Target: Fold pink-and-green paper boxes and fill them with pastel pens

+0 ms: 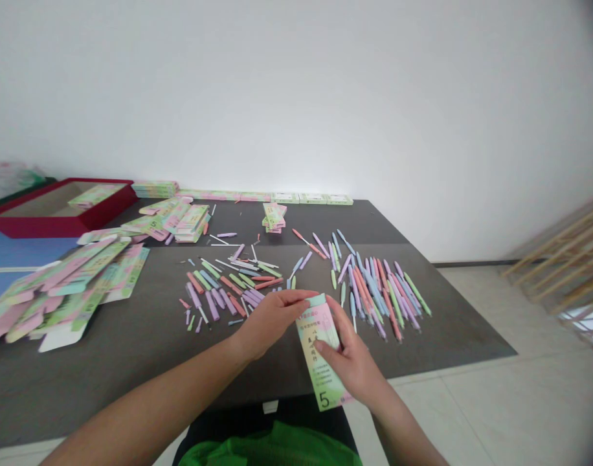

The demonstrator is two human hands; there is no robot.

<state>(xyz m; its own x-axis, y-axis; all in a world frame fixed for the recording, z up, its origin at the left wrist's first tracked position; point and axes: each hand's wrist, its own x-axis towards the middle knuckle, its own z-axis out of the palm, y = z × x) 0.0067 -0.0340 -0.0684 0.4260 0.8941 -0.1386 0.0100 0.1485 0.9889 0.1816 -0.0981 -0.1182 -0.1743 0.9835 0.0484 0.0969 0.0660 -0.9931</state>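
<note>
A small pastel pen box (320, 362), pink, yellow and green with a large 5 at its lower end, is held upright over the table's front edge. My right hand (352, 356) wraps its right side, thumb across the printed front. At the top end, the fingers of my left hand (277, 317) pinch the pale green flap (316, 299). Whether anything is inside the box cannot be seen. Just beyond my hands lie loose pen parts (223, 301) in purple, green, red and blue on the left, and assembled pens (374, 285) in a heap on the right.
Flat unfolded cartons (68, 285) spread over the left of the dark table (452, 330). A red box lid (97, 213) stands behind them. Filled-looking boxes (312, 198) line the wall, and a small stack (274, 217) sits mid-table. Wooden slats (563, 249) stand at the far right.
</note>
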